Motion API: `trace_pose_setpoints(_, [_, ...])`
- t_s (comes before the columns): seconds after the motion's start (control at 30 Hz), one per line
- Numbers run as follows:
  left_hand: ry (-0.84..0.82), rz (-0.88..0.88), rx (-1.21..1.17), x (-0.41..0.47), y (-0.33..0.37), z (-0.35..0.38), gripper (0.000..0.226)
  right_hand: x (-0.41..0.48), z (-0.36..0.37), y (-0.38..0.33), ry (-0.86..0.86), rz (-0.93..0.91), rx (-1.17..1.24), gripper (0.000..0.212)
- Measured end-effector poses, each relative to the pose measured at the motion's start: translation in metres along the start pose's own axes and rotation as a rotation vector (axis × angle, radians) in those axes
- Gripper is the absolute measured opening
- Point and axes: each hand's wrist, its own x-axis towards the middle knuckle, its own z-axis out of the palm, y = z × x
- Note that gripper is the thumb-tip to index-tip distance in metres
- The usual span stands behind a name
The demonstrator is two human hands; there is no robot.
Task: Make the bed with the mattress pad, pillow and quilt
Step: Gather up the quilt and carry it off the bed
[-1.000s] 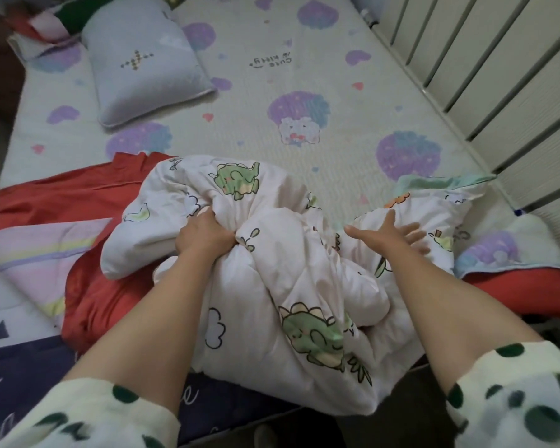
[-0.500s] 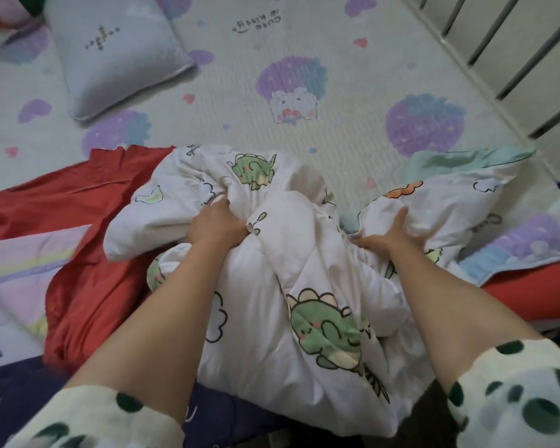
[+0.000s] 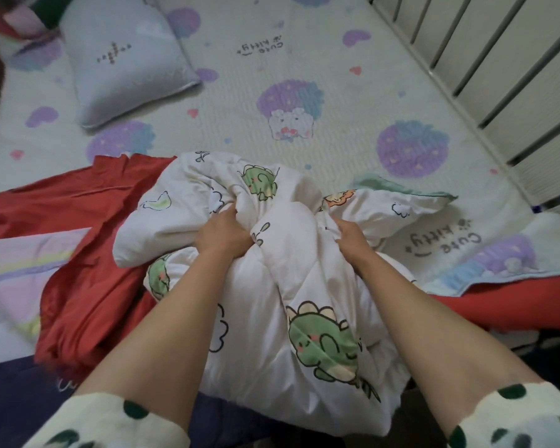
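White quilt (image 3: 272, 286) bunched under left hand (image 3: 223, 236) and right hand (image 3: 349, 236).

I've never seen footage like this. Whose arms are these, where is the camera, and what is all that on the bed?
There is no machine here. These are a person's two bare arms, filmed by one wide-angle camera worn on the head and looking forward and down. That is why the arms enter from the bottom edge.

The left hand and the right hand each grip a bunched fold of a white quilt printed with green dinosaurs, which lies crumpled at the near side of the bed. Beyond it, the mattress pad with purple cartoon prints is spread over the bed. A pale pillow rests on the pad at the far left. A red cloth lies rumpled left of the quilt, and a white slatted rail runs along the right.
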Motion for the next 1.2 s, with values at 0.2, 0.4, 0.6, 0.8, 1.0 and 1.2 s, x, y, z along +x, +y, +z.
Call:
trace_pose_setpoints(0.2, [0.084, 0.065, -0.091, -0.038, -0.005, -0.056, 0.041, -0.033, 0.003, -0.084, -0.016, -0.159, 0.117, 0.033])
trace_pose_setpoints(0.4, [0.201, 0.089, -0.219, -0.091, -0.034, -0.142, 0.031, -0.094, 0.005, -0.186, -0.015, -0.347, 0.126, 0.026])
trace_pose_setpoints(0.6, [0.302, 0.084, -0.348, -0.171, -0.074, -0.236, 0.062, -0.161, 0.027, -0.289, -0.093, -0.515, 0.166, 0.040])
trace_pose_setpoints(0.8, [0.449, -0.014, -0.413, -0.237, -0.131, -0.305, 0.068, -0.201, 0.070, -0.372, -0.224, -0.701, 0.223, 0.037])
trace_pose_setpoints(1.0, [0.628, -0.182, -0.409, -0.306, -0.192, -0.347, 0.067, -0.236, 0.135, -0.427, -0.419, -0.749, 0.207, 0.023])
trace_pose_setpoints(1.2, [0.780, -0.465, -0.452, -0.384, -0.250, -0.349, 0.072, -0.281, 0.218, -0.464, -0.622, -0.865, 0.108, 0.020])
